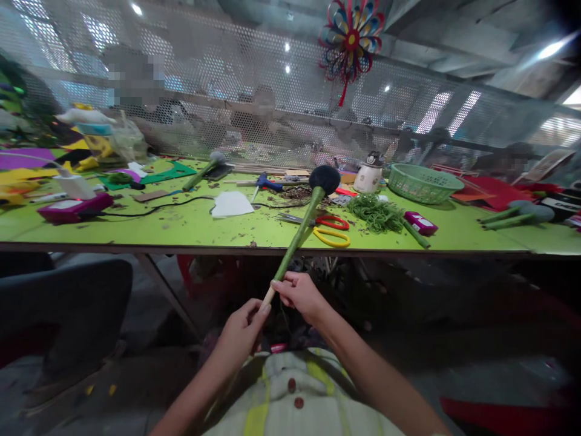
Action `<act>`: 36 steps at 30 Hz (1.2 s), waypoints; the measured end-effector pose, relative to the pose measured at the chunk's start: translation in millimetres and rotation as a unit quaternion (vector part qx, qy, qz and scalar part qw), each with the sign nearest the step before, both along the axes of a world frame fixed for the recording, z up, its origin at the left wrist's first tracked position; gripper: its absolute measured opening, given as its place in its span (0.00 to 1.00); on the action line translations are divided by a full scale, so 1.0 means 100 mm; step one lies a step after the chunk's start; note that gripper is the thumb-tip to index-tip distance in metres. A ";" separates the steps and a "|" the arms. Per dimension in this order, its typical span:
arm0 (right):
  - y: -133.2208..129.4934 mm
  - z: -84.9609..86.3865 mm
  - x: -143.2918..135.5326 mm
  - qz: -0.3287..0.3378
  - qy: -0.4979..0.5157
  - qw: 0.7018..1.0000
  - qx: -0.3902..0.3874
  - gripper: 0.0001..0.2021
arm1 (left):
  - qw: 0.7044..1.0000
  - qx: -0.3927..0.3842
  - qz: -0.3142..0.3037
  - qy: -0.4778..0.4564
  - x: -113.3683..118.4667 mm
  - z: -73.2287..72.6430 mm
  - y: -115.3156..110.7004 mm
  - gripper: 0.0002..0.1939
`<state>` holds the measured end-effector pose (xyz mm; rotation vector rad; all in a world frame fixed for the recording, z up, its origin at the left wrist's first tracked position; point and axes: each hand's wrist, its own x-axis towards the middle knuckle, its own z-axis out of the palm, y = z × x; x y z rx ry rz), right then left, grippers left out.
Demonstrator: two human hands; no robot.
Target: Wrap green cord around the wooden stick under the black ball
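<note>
A long stick wrapped in green (295,242), with a round dark head (325,180), slants up from my hands across the table's front edge. Its lower end is bare pale wood (269,295). My left hand (245,324) is closed round that bare end. Just above it, my right hand (297,295) pinches the stick where the green wrap meets the wood. Under the stick lies a pair of scissors (333,237) with one red and one yellow handle loop. A heap of green strands (376,212) rests to the right.
Across the green table (190,233) are a white sheet (232,204), a glue gun (265,183), a green basket (425,183), a white jar (368,174) and magenta boxes (75,207). More grey-headed green stems (521,215) lie at right. A perforated metal screen (204,115) stands behind.
</note>
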<state>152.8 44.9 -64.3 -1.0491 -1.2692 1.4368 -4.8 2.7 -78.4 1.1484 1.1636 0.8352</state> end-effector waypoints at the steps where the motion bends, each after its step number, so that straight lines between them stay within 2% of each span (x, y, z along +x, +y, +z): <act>1: 0.00 0.00 -0.01 -0.006 -0.008 1.000 0.005 0.17 | 0.999 0.030 0.021 0.025 0.00 0.00 0.00 0.16; 3: -0.01 0.00 0.00 0.000 -0.013 1.000 0.015 0.16 | 0.999 0.032 0.028 0.012 0.00 0.01 -0.02 0.16; 7: -0.02 0.00 0.04 0.034 0.015 0.999 0.021 0.14 | 0.987 -0.090 -0.027 -0.131 0.02 0.07 -0.05 0.16; 10: -0.01 0.00 0.06 0.039 0.043 0.998 0.020 0.14 | 0.941 -0.171 -0.067 -0.283 0.02 0.10 -0.06 0.13; 13: 0.02 -0.01 0.06 0.052 0.066 0.996 0.008 0.14 | 0.906 -0.217 -0.084 -0.354 0.01 0.11 -0.05 0.14; 15: 0.04 -0.02 0.06 0.064 0.082 0.995 -0.001 0.14 | 0.899 -0.224 -0.089 -0.367 0.00 0.11 -0.05 0.14; 17: 0.05 -0.04 0.06 0.076 0.093 0.993 -0.006 0.13 | 0.907 -0.213 -0.091 -0.351 0.00 0.10 -0.05 0.14; 20: 0.06 -0.06 0.07 0.079 0.083 0.993 -0.005 0.14 | 0.947 -0.180 -0.058 -0.259 0.02 0.09 -0.04 0.16; 22: 0.06 -0.07 0.06 0.069 0.063 0.996 0.005 0.14 | 0.973 -0.145 -0.009 -0.179 0.04 0.05 -0.04 0.17; 24: 0.06 -0.08 0.05 0.057 0.048 0.997 0.017 0.15 | 0.988 -0.098 0.032 -0.117 0.06 0.00 -0.03 0.18; 26: 0.06 -0.07 0.05 0.055 0.044 0.997 0.026 0.15 | 0.993 -0.062 0.042 -0.087 0.07 -0.03 -0.03 0.20; 29: 0.05 -0.05 0.04 0.067 0.054 0.996 0.029 0.14 | 0.983 -0.097 0.001 -0.155 0.04 0.01 -0.04 0.20; 33: 0.05 -0.01 0.03 0.076 0.076 0.994 0.022 0.14 | 0.931 -0.204 -0.059 -0.297 -0.02 0.12 -0.03 0.17; 36: 0.05 -0.03 0.02 0.073 0.093 0.993 0.014 0.14 | 0.918 -0.223 -0.070 -0.320 -0.03 0.12 -0.03 0.16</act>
